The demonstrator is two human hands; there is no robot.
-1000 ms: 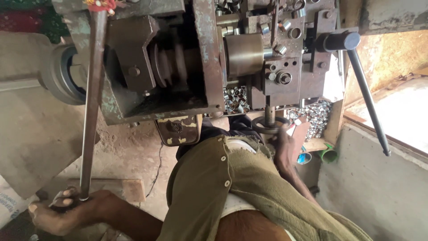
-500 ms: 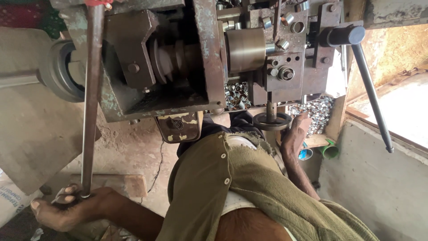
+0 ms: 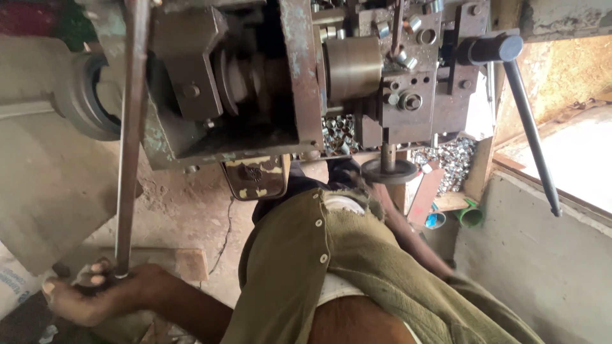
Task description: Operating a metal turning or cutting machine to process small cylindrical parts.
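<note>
Left hand (image 3: 89, 293) clenched around the lower end of the long steel lever (image 3: 131, 140), left of the lathe body (image 3: 255, 83). Right hand hidden; its state cannot be told. Wooden tray (image 3: 475, 169), right of the lathe, holds small metal rings (image 3: 449, 159).

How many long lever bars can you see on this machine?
2. One rusty bar runs down the left side, its lower end gripped by the left hand. One dark handle slopes down on the right, untouched. Others may be hidden behind the machine.
</note>
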